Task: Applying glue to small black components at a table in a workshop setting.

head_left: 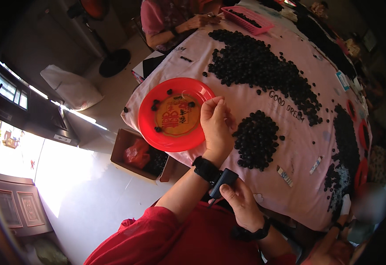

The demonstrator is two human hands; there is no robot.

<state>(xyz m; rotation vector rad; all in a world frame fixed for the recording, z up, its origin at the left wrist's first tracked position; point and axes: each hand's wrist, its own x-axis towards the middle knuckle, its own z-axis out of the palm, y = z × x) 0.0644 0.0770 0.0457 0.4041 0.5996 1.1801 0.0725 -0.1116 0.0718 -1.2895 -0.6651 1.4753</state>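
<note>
My left hand (217, 128) is raised over the right rim of a red plate (151, 134), its fingers curled together. Whatever they may hold is too small to make out. Several small black round pieces lie in the plate, around printed red and dark markings. A black strap (205, 170) circles my left wrist. Beside it, my right hand (244, 204) has its thumb and fingers closed on a small dark grey box-shaped device (224, 183), which touches or adjoins the strap. To the right of my left hand sits a heap of black round pieces (257, 140) on the pink cloth.
A larger black heap (255, 62) spreads farther back, near a pink basket (248, 20). A cardboard box (131, 165) with a red bag stands below the table's left edge. Another person's hand (206, 20) is at the far edge; another person's arm (334, 238) is at lower right.
</note>
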